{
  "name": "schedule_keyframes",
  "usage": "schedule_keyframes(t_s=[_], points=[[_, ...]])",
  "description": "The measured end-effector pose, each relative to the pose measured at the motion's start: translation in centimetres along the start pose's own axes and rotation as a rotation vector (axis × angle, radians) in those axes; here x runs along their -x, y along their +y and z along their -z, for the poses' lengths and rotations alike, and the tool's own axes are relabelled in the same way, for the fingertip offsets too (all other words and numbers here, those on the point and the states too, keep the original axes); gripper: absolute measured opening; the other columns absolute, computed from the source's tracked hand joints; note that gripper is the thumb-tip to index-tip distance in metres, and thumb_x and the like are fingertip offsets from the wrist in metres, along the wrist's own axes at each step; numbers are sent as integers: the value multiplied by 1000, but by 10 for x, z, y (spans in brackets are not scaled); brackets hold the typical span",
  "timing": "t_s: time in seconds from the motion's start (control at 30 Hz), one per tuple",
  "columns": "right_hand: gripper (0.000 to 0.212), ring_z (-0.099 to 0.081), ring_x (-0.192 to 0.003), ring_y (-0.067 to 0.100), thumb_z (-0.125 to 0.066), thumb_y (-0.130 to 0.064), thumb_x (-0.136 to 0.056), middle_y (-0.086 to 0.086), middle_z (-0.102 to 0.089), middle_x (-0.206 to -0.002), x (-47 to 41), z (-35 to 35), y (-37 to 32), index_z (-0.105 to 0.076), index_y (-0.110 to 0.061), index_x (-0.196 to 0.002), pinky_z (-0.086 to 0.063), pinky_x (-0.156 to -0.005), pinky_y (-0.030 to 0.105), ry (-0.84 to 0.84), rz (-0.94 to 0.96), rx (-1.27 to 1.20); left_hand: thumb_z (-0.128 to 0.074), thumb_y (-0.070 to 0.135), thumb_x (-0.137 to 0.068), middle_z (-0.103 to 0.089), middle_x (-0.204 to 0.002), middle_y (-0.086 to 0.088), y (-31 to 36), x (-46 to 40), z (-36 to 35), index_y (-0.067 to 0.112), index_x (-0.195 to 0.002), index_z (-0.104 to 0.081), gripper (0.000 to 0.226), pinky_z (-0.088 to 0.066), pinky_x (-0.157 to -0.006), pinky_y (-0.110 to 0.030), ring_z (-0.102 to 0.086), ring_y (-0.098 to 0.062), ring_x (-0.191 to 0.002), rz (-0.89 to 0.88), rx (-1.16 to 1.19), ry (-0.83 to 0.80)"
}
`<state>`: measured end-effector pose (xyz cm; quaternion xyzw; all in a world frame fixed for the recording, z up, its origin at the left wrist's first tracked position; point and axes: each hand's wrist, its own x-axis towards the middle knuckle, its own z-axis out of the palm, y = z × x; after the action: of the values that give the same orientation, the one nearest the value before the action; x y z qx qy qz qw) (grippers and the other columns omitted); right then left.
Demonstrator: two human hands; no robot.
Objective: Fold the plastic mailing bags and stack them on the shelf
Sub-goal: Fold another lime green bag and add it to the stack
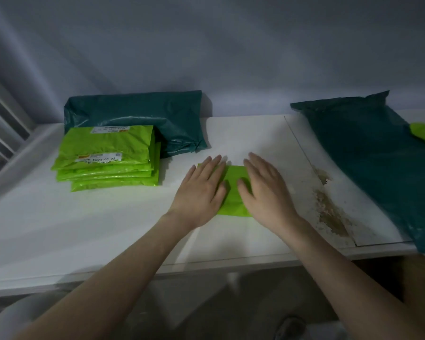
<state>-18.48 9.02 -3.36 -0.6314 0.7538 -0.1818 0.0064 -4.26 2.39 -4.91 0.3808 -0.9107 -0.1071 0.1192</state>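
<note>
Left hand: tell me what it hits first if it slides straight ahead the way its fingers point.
Probably nothing soon. The left hand points up and slightly right, over bare shelf toward the wall; the dark green bag lies just left of that line.

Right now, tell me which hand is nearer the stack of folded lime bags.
Left. The left hand presses the lime bag right of the stack; the right hand lies farther right.

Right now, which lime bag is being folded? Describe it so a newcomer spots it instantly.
On the white shelf, look right of the lime stack. The folded lime bag lies alone at the centre, pressed flat under the left hand and right hand; unlike the stacked ones, no label shows.
</note>
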Motion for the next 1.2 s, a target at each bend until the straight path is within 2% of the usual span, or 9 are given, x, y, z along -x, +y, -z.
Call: schedule_keyframes(t_s=[0.13,0.33,0.43,0.67,0.8,0.9,1.03,1.1,1.2], points=[[69,-9,-146,15,-4,-42,-87,0,-14,-158,1,-19,-7,-20,-13,-148,-12,-115,46,-167,25,98,-5,42,-96,-10,-158,3,-3,-3,-14,20,-150,-13,59,-4,-119,-32,-7,-15,-146,-18,-19,-67],[86,-14,-144,16,12,-46,-74,-3,-19,-157,-1,-29,0,-20,-17,-148,-16,-115,44,-208,35,124,7,44,-86,-22,-156,-3,-8,-5,-32,18,-149,-17,73,-14,-118,-37,-16,-19,-145,-22,-40,-59],[83,-23,-141,21,6,-46,-76,0,-28,-153,-4,-28,2,-28,-15,-146,-22,-115,40,-193,54,97,10,45,-83,-19,-157,-1,-6,-5,-30,20,-150,-14,76,-11,-118,-36,-13,-18,-145,-1,-57,-75],[53,-14,-142,35,-33,-47,-94,9,-18,-155,-3,-23,7,-25,-34,-145,-17,-115,43,-221,-72,52,-19,33,-101,-4,-159,7,3,-2,-21,33,-149,-8,50,-1,-117,-41,0,-13,-146,116,44,-102],[63,-20,-139,38,-34,-57,-88,19,-23,-151,-5,-20,10,-25,-31,-145,-22,-111,47,-205,-122,86,-16,37,-98,-2,-159,-4,2,-3,-25,35,-149,-1,53,0,-116,-44,3,-18,-146,130,88,-79],[70,-17,-141,36,-35,-63,-87,19,-20,-152,-8,-18,15,-19,-31,-147,-15,-113,51,-229,-166,99,-16,38,-100,7,-158,-11,2,-5,-23,27,-149,8,56,7,-115,-42,11,-20,-146,124,141,-76],[69,-3,-145,32,-30,-62,-90,13,-6,-158,-14,-16,22,-7,-33,-148,-5,-114,55,-273,-176,45,-16,42,-100,4,-159,-4,-4,-2,-22,19,-151,-3,57,4,-116,-43,9,-17,-146,113,155,-17],[68,-1,-146,28,-27,-61,-91,8,-4,-159,-17,-14,25,-8,-30,-149,-4,-113,58,-235,-150,83,-7,46,-93,-8,-159,-3,-10,0,-18,16,-149,-15,65,-7,-116,-46,-4,-17,-146,88,128,59],[63,-14,-144,27,-29,-56,-94,9,-15,-157,-19,-9,20,-23,-23,-147,-12,-112,57,-113,-98,149,-17,38,-92,-30,-150,1,-20,3,-4,17,-141,-35,57,-23,-110,-38,-29,-17,-136,111,171,143]])
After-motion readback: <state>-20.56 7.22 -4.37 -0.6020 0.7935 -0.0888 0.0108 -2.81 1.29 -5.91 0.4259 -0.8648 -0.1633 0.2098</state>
